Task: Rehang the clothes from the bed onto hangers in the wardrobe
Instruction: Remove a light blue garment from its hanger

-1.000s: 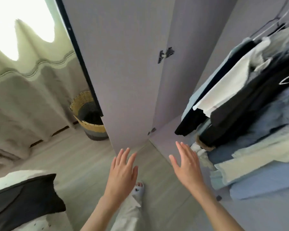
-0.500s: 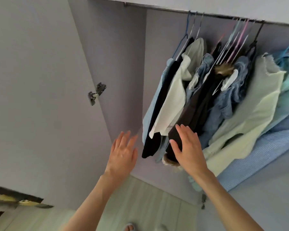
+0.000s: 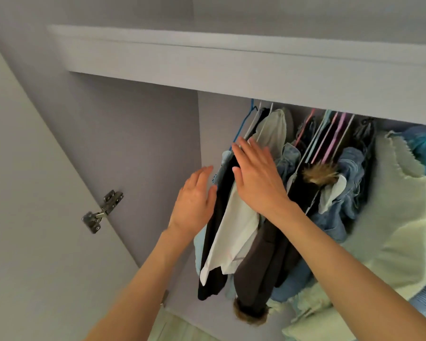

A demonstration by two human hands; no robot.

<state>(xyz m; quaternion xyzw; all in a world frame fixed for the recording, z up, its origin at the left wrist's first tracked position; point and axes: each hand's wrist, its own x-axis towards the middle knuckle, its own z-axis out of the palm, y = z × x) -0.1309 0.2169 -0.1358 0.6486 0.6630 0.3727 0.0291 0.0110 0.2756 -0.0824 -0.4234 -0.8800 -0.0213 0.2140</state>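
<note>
Two bare hands raised into an open lilac wardrobe (image 3: 143, 134), both flat, fingers straight, gripping nothing. Right hand (image 3: 257, 179) laid palm-down on the upper part of a white garment (image 3: 234, 232), fingertips reaching past a black garment (image 3: 221, 193) toward a blue wire hanger (image 3: 244, 124). Left hand (image 3: 194, 200) just left of the right, fingers extended beside a pale blue garment (image 3: 223, 163) at the outer end of the row; contact with the fabric not determinable. Below the right wrist, a dark brown coat with fur trim (image 3: 256, 274). Right of the right hand, blue denim pieces (image 3: 340, 217), then pink and pale wire hangers (image 3: 330, 139) above them, then a pale green frayed-edge garment (image 3: 399, 217) farther right. All garments hanging close-packed beneath a lilac shelf board (image 3: 231, 60). Left of and below the left hand, a metal door hinge (image 3: 102, 211) on the inner wardrobe wall. Bed outside the view.
</note>
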